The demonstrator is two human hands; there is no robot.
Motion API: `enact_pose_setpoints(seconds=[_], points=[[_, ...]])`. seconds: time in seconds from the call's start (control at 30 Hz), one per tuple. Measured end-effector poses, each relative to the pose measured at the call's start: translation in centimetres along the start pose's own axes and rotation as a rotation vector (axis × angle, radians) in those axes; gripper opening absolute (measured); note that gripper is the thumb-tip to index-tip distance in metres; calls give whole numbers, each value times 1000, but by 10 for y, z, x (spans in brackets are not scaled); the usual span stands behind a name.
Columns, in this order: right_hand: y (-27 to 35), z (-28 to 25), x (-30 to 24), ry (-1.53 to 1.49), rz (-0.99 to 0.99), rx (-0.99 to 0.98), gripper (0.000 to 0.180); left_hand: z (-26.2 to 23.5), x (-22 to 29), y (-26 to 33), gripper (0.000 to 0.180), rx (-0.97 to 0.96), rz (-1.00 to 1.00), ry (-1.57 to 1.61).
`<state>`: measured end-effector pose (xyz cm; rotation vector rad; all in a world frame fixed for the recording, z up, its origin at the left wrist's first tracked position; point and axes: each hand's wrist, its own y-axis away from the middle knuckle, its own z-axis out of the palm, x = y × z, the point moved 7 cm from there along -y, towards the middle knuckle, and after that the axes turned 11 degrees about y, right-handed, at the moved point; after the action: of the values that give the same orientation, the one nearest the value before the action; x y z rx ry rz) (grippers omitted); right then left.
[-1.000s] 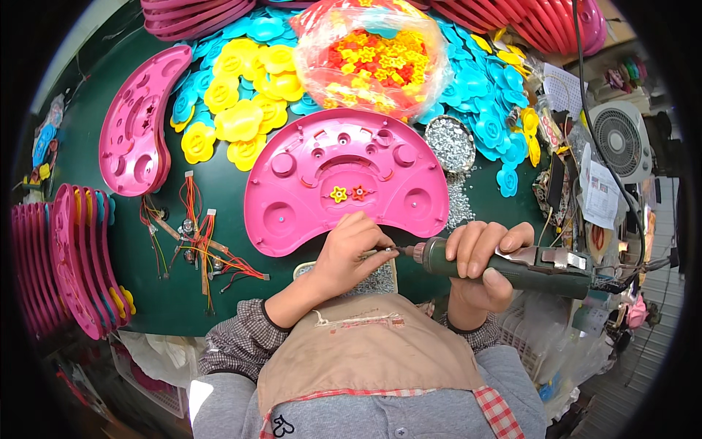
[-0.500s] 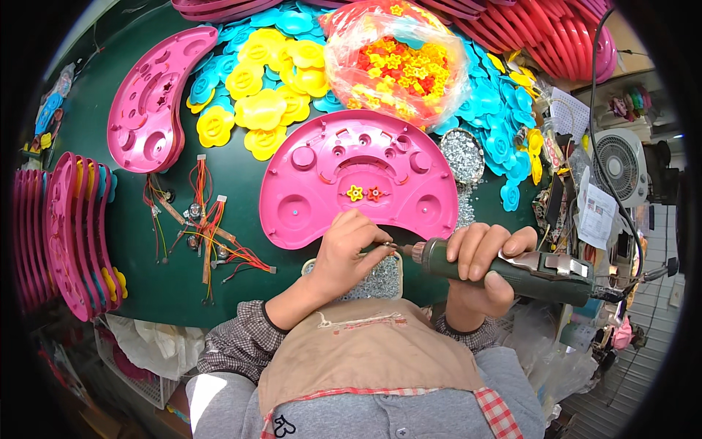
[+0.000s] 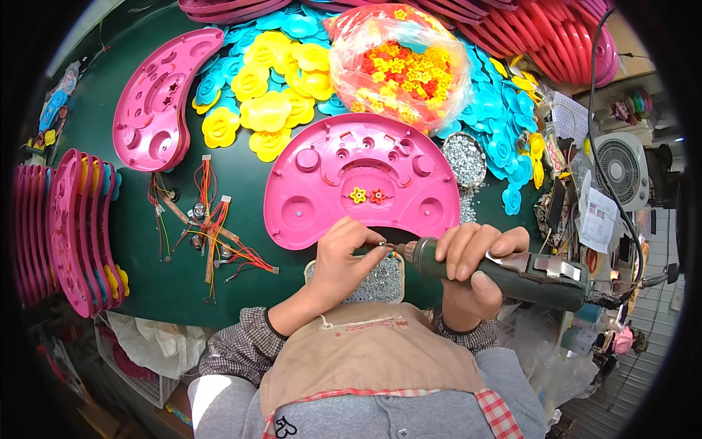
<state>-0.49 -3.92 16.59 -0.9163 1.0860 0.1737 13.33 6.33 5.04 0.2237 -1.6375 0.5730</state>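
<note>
Right hand curled firmly around the body of a dark green power screwdriver, fingers over the top, thumb on the near side. The tool's long axis runs nearly sideways: its bit points to the person's left and slightly away from them, while its rear end, with a cable, lies to the right and a little nearer the body.

The left hand meets the bit, thumb and forefinger almost closed in a pinch at its tip; something small and dark seems to be between them, perhaps a screw, but it is too small to be sure.

Just below the hands, before the person's tan apron, a shallow tray holds small silvery pieces. Just beyond is a pink, bean-shaped plastic shell, its curved-in edge toward the person, with a yellow star and a red star side by side near its middle.

Farther out on the green worktop are bundled wires at left, a round dish of silvery pieces at right, and a clear bag of stars behind.
</note>
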Motion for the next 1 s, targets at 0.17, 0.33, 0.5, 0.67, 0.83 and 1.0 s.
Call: enact_pose_setpoints(seconds=[0.17, 0.33, 0.5, 0.67, 0.83, 1.0], points=[[-4, 8, 4, 12, 31, -14, 38, -5, 8, -1, 16, 40, 137, -115], [-10, 16, 17, -21, 73, -8, 40, -15, 19, -1, 26, 111, 383, -383], [-21, 19, 37, -44, 45, -16, 39, -27, 18, 10, 37, 105, 404, -328], [-30, 46, 66, -94, 5, -64, 39, 27, 1, 38, 29, -417, 260, -500], [-33, 88, 103, -138, -27, -219, 41, 34, -15, 51, 12, -366, 322, -473], [-24, 104, 124, -129, 2, -233, 43, 32, -18, 57, 13, -353, 289, -372]])
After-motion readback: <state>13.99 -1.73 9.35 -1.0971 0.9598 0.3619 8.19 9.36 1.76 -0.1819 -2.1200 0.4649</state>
